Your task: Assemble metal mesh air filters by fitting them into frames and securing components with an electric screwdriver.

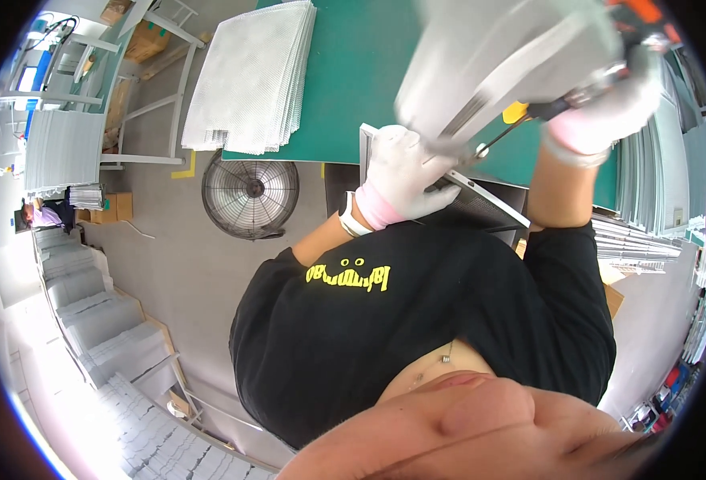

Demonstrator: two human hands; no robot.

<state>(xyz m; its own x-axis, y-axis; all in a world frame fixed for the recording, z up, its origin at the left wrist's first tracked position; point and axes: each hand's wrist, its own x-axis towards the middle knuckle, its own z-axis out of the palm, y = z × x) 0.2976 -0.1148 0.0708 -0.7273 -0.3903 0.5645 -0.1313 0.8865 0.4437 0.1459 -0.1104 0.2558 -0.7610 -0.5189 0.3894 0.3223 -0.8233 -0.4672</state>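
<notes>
My left hand (409, 172), in a white glove with a pink cuff, is closed over the edge of a white-framed dark mesh panel (497, 200) at the table's near edge. Just above it, a pale grey, panel-like thing (505, 64) is smeared by motion; its exact kind I cannot make out. At the upper right, my gloved right hand (609, 112) is wrapped round a hand-held tool (581, 94) with a dark body and a thin shaft slanting down toward the left hand. Part of the tool is hidden by the glove and blur.
White mesh sheets (249, 76) lie stacked on the left of the green table (353, 88). A round floor fan (250, 196) stands below them. Pale panels (649, 160) stand close by on the right. Long rows of stacked panels (105, 312) line the far left floor.
</notes>
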